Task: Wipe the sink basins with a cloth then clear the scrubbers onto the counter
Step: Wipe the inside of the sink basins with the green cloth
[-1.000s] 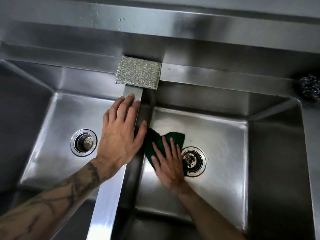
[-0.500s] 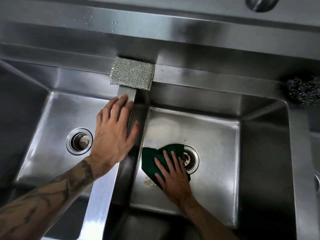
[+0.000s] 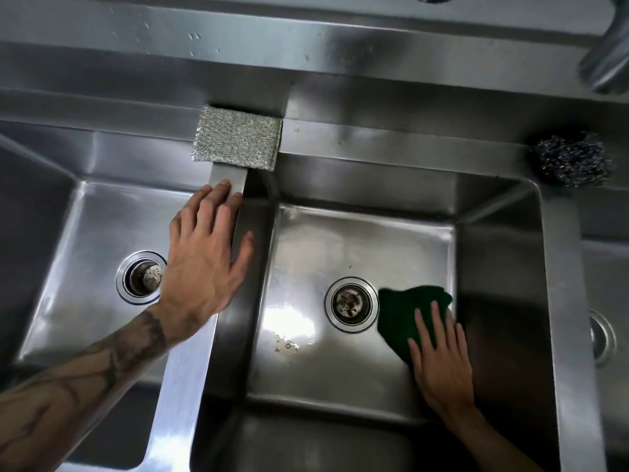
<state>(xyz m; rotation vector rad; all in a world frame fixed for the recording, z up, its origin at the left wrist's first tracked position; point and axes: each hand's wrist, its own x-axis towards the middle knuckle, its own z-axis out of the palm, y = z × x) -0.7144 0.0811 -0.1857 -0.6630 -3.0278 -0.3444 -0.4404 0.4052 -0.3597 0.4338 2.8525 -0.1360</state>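
Observation:
A dark green cloth lies on the floor of the right basin, just right of its drain. My right hand presses flat on the cloth's near right part. My left hand rests flat, fingers spread, on the steel divider between the two basins. A silver mesh scrubber pad sits at the far end of the divider. A dark steel-wool scrubber lies on the rim at the right basin's far right corner.
The left basin has its own drain. A faucet part shows at the upper right, above the back ledge. Another drain shows at the right edge. Small bits of residue lie near the right basin's front.
My right hand has slid the green cloth across the right basin floor, from left of the drain to its right side. The left hand stays on the divider.

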